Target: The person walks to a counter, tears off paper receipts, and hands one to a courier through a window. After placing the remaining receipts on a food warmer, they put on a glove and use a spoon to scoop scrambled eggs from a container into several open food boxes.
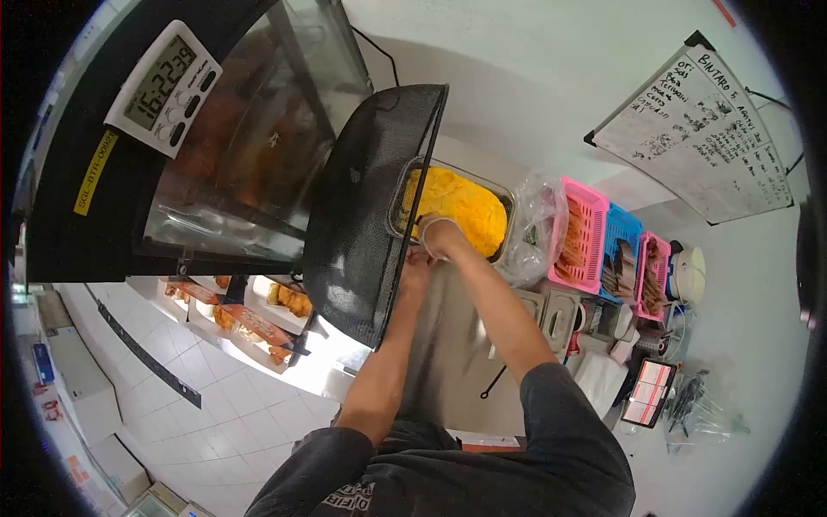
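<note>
Just right of the right hand [441,237] lie a plastic bag [536,226], a pink basket [579,233] and a blue basket [622,250]; a timer [164,89] sits far left.

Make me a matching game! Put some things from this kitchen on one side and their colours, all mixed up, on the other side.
Things:
1. timer
2. mesh screen
3. middle basket
4. heap of food

Colours:
A. yellow
B. white
C. blue
D. black

Pairs: 1-B, 2-D, 3-C, 4-A.
</note>
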The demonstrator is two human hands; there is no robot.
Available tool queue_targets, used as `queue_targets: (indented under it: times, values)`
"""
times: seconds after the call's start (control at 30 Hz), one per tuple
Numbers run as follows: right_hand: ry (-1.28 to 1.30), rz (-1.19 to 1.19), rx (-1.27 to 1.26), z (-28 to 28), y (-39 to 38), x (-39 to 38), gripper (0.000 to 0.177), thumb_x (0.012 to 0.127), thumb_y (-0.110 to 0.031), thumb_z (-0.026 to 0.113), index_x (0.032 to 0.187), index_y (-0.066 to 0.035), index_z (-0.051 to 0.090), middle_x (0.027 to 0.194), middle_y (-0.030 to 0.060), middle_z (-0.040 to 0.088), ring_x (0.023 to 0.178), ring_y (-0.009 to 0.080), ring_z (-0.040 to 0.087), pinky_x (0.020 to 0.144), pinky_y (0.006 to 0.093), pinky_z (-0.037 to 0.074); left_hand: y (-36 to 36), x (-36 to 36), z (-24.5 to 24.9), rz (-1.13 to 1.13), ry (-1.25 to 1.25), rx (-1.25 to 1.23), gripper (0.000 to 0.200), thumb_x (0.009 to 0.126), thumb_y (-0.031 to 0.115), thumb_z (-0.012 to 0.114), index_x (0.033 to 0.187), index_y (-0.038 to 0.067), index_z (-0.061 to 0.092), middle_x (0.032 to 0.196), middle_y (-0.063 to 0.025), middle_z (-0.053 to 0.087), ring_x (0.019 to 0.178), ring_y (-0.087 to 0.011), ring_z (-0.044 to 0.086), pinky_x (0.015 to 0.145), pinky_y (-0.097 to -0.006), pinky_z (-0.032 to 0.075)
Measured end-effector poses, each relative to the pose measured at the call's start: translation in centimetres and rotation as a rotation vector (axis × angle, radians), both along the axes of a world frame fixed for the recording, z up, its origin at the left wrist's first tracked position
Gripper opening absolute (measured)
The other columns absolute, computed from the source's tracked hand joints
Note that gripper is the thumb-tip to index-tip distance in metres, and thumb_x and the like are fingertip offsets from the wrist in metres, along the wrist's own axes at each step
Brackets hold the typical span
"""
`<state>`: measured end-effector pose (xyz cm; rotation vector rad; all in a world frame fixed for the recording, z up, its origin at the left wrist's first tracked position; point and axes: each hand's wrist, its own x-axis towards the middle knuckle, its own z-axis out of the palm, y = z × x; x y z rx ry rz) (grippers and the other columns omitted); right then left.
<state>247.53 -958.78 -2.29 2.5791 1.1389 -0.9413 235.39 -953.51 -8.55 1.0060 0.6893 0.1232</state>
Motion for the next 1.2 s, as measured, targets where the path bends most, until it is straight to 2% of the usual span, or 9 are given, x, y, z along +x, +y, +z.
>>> queue_targets:
  times: [0.33,0.4,0.5,0.63,0.73,0.8,0.9,1.07,1.2]
  values:
    - [0.438,0.049,0.161,0.1,-2.7,5.8,0.02,0.086,-0.018,0.056,0.079,-0.002,0.067,0.071,0.0094,0.066,0.06,0.027,0.059,0.052,0.0391,0.046,-0.5,0.1,1.2,0.021,0.041,-0.104,0.01,0.097,0.005,0.056,0.095,-0.005,0.059,0.087,-0.0107,0.066,0.077,-0.0162,0.065,0.076,-0.0293,0.059]
    - [1.017,-0.531,0.274,1.0,-3.7,5.7,0.026,0.091,-0.023,0.055,0.067,-0.011,0.054,0.06,-0.0008,0.05,0.049,0.0133,0.043,0.043,0.0287,0.032,-0.9,-1.1,2.8,-0.059,0.108,-0.049,0.012,0.098,0.009,0.057,0.103,-0.002,0.058,0.095,-0.0072,0.065,0.086,-0.0142,0.063,0.077,-0.0271,0.057]
    - [1.155,-0.776,0.564,2.0,-5.7,4.0,0.03,0.094,-0.027,0.054,0.067,-0.015,0.045,0.058,-0.0064,0.037,0.046,0.0047,0.032,0.038,0.022,0.021,-3.1,-4.9,-0.6,-0.27,0.154,0.221,0.018,0.099,0.015,0.058,0.11,0.001,0.057,0.101,-0.004,0.063,0.091,-0.0125,0.06,0.08,-0.027,0.054]
    - [1.121,-0.915,0.549,4.3,-9.8,1.7,0.033,0.095,-0.027,0.058,0.067,-0.017,0.043,0.058,-0.0071,0.037,0.045,0.0036,0.032,0.038,0.0204,0.022,-2.3,-15.3,7.3,-0.572,-0.134,0.1,0.023,0.095,0.02,0.062,0.112,0.004,0.06,0.093,-0.0078,0.068,0.085,-0.0171,0.065,0.08,-0.0303,0.052]
    - [1.1,-1.194,0.938,5.8,-13.4,-3.5,0.028,0.094,-0.025,0.061,0.071,-0.016,0.047,0.059,-0.0065,0.041,0.046,0.0049,0.036,0.039,0.0221,0.025,3.5,-20.7,15.8,-0.915,-0.107,0.206,0.033,0.098,0.027,0.06,0.119,0.002,0.059,0.102,-0.0068,0.068,0.097,-0.015,0.063,0.087,-0.0301,0.05]
    - [0.959,-1.217,0.975,7.3,-14.4,-8.3,0.033,0.094,-0.03,0.061,0.069,-0.016,0.047,0.057,-0.0074,0.04,0.044,0.0041,0.035,0.037,0.0209,0.023,7.9,-23.6,18.9,-1.262,-0.087,0.385,0.038,0.097,0.031,0.06,0.123,0.003,0.059,0.107,-0.0144,0.069,0.099,-0.0248,0.066,0.089,-0.0344,0.051]
    - [0.702,-1.056,0.995,7.4,-16.8,-16.8,0.029,0.095,-0.029,0.061,0.072,-0.014,0.051,0.059,-0.0076,0.042,0.045,0.0036,0.037,0.038,0.0199,0.024,14.7,-26.3,20.7,-1.243,-0.082,0.866,0.04,0.091,0.031,0.065,0.119,0.004,0.06,0.113,-0.0209,0.065,0.103,-0.0353,0.064,0.089,-0.0435,0.051]
    - [1.122,-1.402,0.746,9.0,-9.7,-28.7,0.023,0.097,-0.027,0.058,0.081,-0.012,0.052,0.062,-0.0075,0.042,0.047,0.002,0.034,0.039,0.0184,0.022,24.8,-25.9,19.4,-0.877,0.072,1.571,0.038,0.079,0.026,0.073,0.109,0.004,0.067,0.149,-0.0258,0.035,0.103,-0.0355,0.063,0.085,-0.0443,0.053]
    - [1.305,-1.328,0.957,8.8,2.1,-32.2,0.018,0.098,-0.025,0.057,0.088,-0.012,0.051,0.063,-0.0067,0.042,0.05,0.0023,0.035,0.041,0.0185,0.025,29.3,-27.9,18.4,-1.097,0.148,1.599,0.037,0.077,0.027,0.075,0.104,0.002,0.068,0.152,-0.0253,0.03,0.104,-0.0343,0.063,0.083,-0.0424,0.055]
